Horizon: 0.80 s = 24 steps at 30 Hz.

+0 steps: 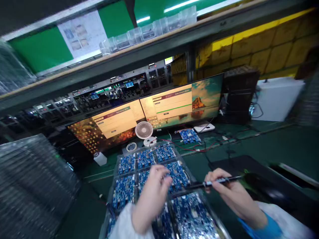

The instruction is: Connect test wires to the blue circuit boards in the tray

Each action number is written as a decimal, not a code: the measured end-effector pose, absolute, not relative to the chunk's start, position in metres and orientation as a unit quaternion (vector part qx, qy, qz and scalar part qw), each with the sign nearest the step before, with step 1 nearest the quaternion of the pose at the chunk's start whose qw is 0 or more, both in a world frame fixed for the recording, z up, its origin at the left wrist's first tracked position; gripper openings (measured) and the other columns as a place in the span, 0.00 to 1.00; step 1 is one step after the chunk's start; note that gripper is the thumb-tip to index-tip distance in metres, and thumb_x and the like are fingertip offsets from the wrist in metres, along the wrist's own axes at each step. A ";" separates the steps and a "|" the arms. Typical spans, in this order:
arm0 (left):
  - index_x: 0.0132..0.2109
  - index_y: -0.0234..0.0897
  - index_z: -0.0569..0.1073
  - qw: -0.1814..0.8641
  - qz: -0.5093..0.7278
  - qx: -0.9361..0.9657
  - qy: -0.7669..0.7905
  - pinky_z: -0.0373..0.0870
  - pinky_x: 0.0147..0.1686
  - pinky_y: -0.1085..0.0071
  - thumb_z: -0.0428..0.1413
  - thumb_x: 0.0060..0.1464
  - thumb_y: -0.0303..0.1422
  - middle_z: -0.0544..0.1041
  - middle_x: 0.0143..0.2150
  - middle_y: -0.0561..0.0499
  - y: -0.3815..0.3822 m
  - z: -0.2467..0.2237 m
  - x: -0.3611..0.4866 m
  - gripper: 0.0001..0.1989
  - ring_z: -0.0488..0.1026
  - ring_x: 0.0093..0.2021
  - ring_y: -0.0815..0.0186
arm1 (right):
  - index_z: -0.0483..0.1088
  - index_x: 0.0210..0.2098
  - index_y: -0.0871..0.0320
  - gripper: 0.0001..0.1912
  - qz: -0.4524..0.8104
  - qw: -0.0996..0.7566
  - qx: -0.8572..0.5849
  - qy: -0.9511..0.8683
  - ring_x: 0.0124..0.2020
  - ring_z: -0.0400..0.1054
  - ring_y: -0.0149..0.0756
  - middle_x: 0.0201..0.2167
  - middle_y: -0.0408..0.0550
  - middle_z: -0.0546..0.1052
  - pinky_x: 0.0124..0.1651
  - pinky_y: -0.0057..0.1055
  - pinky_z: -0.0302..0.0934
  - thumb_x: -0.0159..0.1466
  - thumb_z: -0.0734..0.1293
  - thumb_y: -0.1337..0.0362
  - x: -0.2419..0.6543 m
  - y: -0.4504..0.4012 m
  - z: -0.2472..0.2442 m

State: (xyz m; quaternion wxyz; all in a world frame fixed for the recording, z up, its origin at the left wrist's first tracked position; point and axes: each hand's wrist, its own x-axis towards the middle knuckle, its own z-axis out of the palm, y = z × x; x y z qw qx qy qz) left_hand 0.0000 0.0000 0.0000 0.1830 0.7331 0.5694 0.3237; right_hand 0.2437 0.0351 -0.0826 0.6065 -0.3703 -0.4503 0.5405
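A clear plastic tray [116,167] holds several blue circuit boards [126,163] in its pockets. My left hand [155,187] reaches over the middle of the tray, fingers curled down onto one board; whether it grips that board is blurred. To the right of the tray, my right hand [225,188] is closed around a thin dark pen-like tool [218,181] that lies level, its tip pointing left toward the tray.
Two wide monitors [159,111] stand behind the tray. In front of them are a small white fan [144,130], a loose blue board [189,135] with red wires, and a white device [204,127]. A stack of clear trays [32,186] rises at left. A black mat [249,166] lies right.
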 end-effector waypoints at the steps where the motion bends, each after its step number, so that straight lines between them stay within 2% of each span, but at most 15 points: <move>1: 0.48 0.40 0.72 0.144 0.323 0.713 0.606 0.65 0.58 0.66 0.48 0.63 0.36 0.69 0.53 0.46 0.022 -0.002 -0.015 0.12 0.69 0.55 0.65 | 0.69 0.25 0.56 0.20 0.532 0.619 -0.382 -0.433 0.26 0.68 0.33 0.25 0.44 0.72 0.30 0.33 0.66 0.47 0.75 0.47 0.254 0.044 -0.087; 4: 0.51 0.32 0.69 0.077 0.281 0.660 0.692 0.68 0.55 0.62 0.46 0.61 0.27 0.67 0.53 0.40 0.081 -0.014 -0.054 0.13 0.73 0.48 0.65 | 0.70 0.28 0.55 0.23 0.508 0.642 -0.418 -0.394 0.29 0.70 0.33 0.26 0.43 0.73 0.33 0.32 0.67 0.46 0.74 0.43 0.278 0.065 -0.103; 7: 0.49 0.28 0.70 0.063 0.212 0.632 0.743 0.65 0.58 0.61 0.50 0.55 0.19 0.69 0.52 0.38 0.122 -0.034 -0.075 0.15 0.71 0.52 0.62 | 0.71 0.30 0.55 0.26 0.485 0.644 -0.458 -0.374 0.30 0.70 0.33 0.25 0.44 0.75 0.33 0.30 0.66 0.45 0.74 0.41 0.285 0.077 -0.121; 11: 0.50 0.31 0.70 0.058 0.122 0.627 0.767 0.68 0.54 0.56 0.55 0.57 0.26 0.72 0.52 0.44 0.155 -0.059 -0.084 0.13 0.71 0.52 0.60 | 0.72 0.31 0.57 0.26 0.475 0.621 -0.478 -0.400 0.30 0.70 0.34 0.26 0.46 0.76 0.35 0.31 0.66 0.46 0.74 0.41 0.280 0.081 -0.135; 15: 0.47 0.33 0.72 0.059 0.052 0.649 0.757 0.70 0.51 0.56 0.55 0.60 0.34 0.74 0.48 0.46 0.177 -0.068 -0.089 0.11 0.72 0.49 0.62 | 0.72 0.31 0.58 0.26 0.474 0.599 -0.479 -0.432 0.30 0.71 0.36 0.27 0.47 0.76 0.36 0.33 0.67 0.49 0.72 0.41 0.276 0.078 -0.138; 19: 0.43 0.33 0.73 0.057 -0.002 0.670 0.740 0.72 0.49 0.58 0.55 0.60 0.36 0.75 0.45 0.48 0.191 -0.070 -0.094 0.10 0.73 0.46 0.64 | 0.72 0.32 0.57 0.25 0.469 0.587 -0.484 -0.449 0.31 0.71 0.37 0.27 0.47 0.76 0.37 0.35 0.68 0.50 0.71 0.41 0.276 0.076 -0.139; 24: 0.44 0.33 0.73 0.049 -0.031 0.685 0.727 0.72 0.48 0.59 0.54 0.61 0.37 0.75 0.45 0.48 0.194 -0.072 -0.098 0.11 0.73 0.45 0.64 | 0.71 0.32 0.57 0.26 0.464 0.581 -0.490 -0.455 0.30 0.71 0.37 0.26 0.47 0.76 0.37 0.35 0.69 0.51 0.70 0.39 0.276 0.077 -0.140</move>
